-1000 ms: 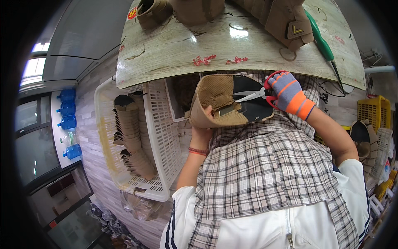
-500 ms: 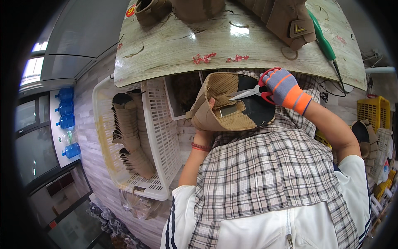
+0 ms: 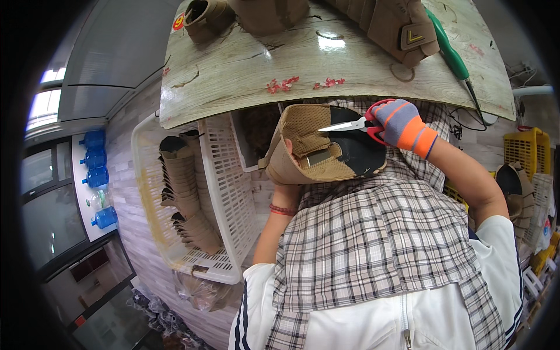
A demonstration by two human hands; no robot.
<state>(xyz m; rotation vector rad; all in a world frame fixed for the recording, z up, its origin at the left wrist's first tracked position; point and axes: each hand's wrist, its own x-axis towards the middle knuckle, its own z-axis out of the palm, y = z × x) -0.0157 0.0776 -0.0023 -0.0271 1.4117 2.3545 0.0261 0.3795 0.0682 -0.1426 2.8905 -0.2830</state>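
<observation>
My left hand point(image 3: 286, 191) is closed on a tan boot upper point(image 3: 300, 175), gripping its left side from below, with the thumb inside the opening. The upper lies open above my lap, showing a tan textured lining and black lining at its right end. My right hand point(image 3: 404, 125), in a grey and orange glove, is closed around the red handles of a pair of scissors point(image 3: 350, 126). The blades look together and point left over the upper's opening. Whether their tips touch the lining, I cannot tell.
A wood-patterned table point(image 3: 233, 76) bears more tan uppers point(image 3: 385, 23) and a green-handled tool point(image 3: 449, 49) with a dark thin tip. On the left, a white plastic basket point(image 3: 230, 192) holds stacked uppers point(image 3: 181, 175). Yellow crates point(image 3: 528, 151) stand at the right.
The scissor blades have come closer together and now lie more level, their tips slightly higher and farther left. The upper has tilted a little in my left hand.
</observation>
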